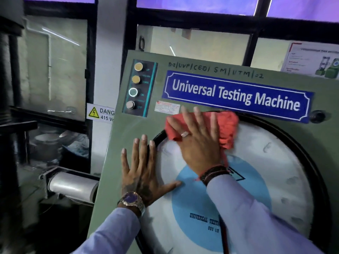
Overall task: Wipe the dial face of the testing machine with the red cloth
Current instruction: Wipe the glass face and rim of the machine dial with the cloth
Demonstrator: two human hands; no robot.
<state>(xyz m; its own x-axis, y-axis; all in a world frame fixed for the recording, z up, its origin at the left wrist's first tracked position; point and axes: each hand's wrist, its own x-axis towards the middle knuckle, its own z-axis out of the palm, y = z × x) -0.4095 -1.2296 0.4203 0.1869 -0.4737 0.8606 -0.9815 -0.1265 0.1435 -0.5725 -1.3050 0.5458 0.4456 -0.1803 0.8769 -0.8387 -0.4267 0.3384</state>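
The round white dial face (271, 162) with a blue centre disc and black rim fills the lower right of the green testing machine panel (132, 129). My right hand (198, 142) lies flat, fingers spread, pressing the red cloth (227, 127) against the dial's upper left part, partly over the rim. The cloth bunches out to the right of my fingers. My left hand (141, 169) rests open and flat on the panel at the dial's left rim, thumb reaching onto the white face.
A blue "Universal Testing Machine" nameplate (236, 96) sits just above the cloth. A button strip (139, 87) is at the panel's upper left. A metal cylinder (73, 186) juts out left of the panel. A danger sign (100, 112) and windows lie behind.
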